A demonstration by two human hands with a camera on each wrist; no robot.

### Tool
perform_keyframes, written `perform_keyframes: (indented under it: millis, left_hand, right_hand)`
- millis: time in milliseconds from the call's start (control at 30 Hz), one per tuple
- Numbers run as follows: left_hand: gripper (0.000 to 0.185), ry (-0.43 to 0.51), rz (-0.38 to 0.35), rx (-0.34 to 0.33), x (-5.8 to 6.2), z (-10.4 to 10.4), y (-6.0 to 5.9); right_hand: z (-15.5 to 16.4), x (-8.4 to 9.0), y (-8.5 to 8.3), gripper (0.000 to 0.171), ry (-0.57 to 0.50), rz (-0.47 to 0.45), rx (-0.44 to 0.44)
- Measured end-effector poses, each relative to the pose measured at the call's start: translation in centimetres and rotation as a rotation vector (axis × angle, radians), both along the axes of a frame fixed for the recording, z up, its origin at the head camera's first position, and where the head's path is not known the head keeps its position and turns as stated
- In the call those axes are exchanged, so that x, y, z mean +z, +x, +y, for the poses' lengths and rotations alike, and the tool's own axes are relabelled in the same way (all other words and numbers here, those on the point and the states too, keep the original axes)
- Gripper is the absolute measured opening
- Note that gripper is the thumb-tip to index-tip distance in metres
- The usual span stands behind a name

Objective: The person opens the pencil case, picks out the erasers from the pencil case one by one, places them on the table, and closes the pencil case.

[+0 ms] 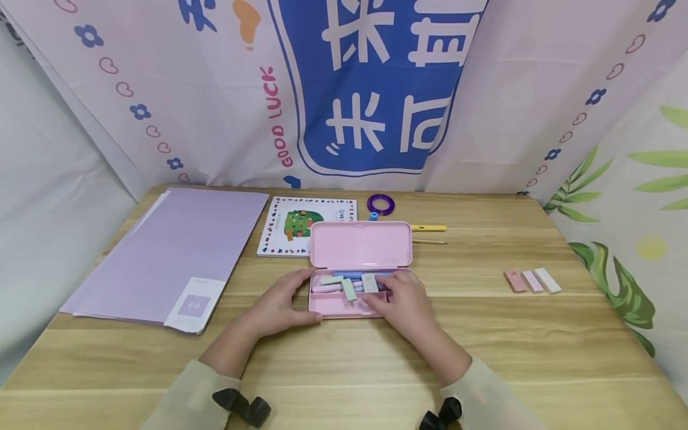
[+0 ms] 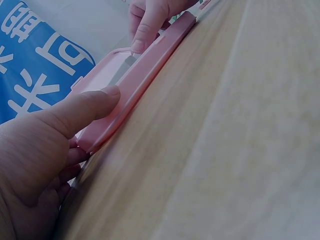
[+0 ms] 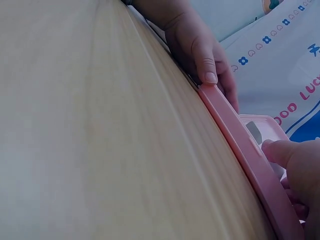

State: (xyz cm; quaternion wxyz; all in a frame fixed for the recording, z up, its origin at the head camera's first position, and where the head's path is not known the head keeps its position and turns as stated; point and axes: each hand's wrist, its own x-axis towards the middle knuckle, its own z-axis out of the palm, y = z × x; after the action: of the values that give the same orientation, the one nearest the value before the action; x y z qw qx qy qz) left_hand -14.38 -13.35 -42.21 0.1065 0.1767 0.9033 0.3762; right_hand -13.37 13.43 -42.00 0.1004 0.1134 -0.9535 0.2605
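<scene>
Pink pencil case, lid open, mid-desk, likely light, stiff, smooth plastic, best held by its long rim: left hand holds its left end, thumb on the rim; right hand fingers curl into the tray among pastel erasers.

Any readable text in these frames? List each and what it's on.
"GOOD LUCK" in red, running upward on the backdrop cloth.
Large white Chinese characters on the cloth's blue patch, cut off at the top; only "未可" reads, roughly.
Label on the purple folder: too small to read.
Booklet cover: print too small to read.
Pink case, held by the left hand and right hand: no text.
</scene>
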Motion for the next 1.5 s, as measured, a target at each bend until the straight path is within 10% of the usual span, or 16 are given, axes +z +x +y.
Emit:
perform_keyframes:
  millis: [1067,1500]
  left_hand:
    - [0.097,-0.009,-0.009,0.004,-0.1,0.0,0.0]
    - [0.093,-0.010,-0.018,0.007,0.0,0.0,0.0]
  right_hand:
    - [2.7,1.1,-0.2,0.039,-0.190,-0.098,-0.083]
    - [12.9,1.0,0.3,0.042,-0.228,-0.101,-0.391]
